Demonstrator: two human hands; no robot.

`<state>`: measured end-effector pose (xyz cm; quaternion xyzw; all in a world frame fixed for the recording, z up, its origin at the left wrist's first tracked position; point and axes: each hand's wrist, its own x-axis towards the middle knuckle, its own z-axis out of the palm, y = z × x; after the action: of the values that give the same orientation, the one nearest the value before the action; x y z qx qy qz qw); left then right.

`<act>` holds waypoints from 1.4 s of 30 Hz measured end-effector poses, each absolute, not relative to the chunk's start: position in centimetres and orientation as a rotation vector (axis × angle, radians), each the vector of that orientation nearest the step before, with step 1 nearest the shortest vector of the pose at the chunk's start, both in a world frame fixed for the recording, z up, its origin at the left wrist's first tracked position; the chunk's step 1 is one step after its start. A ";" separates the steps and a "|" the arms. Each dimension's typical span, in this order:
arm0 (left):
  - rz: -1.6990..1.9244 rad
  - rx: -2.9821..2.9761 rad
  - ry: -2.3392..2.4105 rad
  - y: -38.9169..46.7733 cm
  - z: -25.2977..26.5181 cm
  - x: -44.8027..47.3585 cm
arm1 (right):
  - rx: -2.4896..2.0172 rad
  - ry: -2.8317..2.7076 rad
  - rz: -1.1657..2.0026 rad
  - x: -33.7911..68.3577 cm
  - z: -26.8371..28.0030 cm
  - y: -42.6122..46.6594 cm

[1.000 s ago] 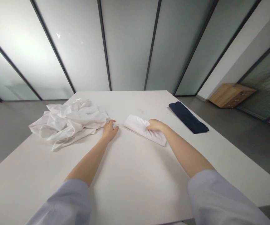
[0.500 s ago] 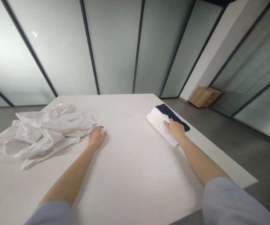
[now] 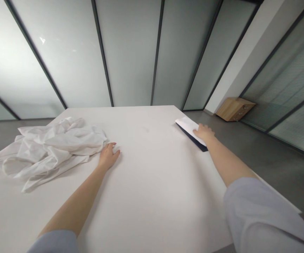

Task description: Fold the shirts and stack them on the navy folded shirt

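Observation:
On the left of the table lies a crumpled heap of thin white fabric [image 3: 59, 144]. My left hand [image 3: 108, 155] rests on the table at the heap's right edge, fingers apart and holding nothing. At the right side a folded white cloth [image 3: 187, 125] lies over a dark navy cloth [image 3: 194, 139], whose near edge shows as a strip below it. My right hand [image 3: 204, 133] has hold of the folded white cloth by its right side, thumb on top. Its other fingertips are partly hidden.
The white table [image 3: 146, 196] reaches from in front of me toward a frosted glass wall [image 3: 130, 52]. A wooden cabinet [image 3: 232, 109] stands on the grey floor beyond the table's right side.
My right hand has moved right with the folded white cloth. That cloth now covers most of the navy cloth instead of lying to its left. The left hand has stayed in place.

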<state>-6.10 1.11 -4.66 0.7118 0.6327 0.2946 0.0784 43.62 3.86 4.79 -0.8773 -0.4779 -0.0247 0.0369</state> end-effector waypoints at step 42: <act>0.459 2.370 1.876 -0.8 -2.5 -5.2 | -1.788 -2.328 0.014 26.1 -4.7 0.0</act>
<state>-5.24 -0.75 -2.52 0.7745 0.6131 0.1499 0.0422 26.09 0.03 -4.68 -0.6058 -0.7889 0.0047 0.1028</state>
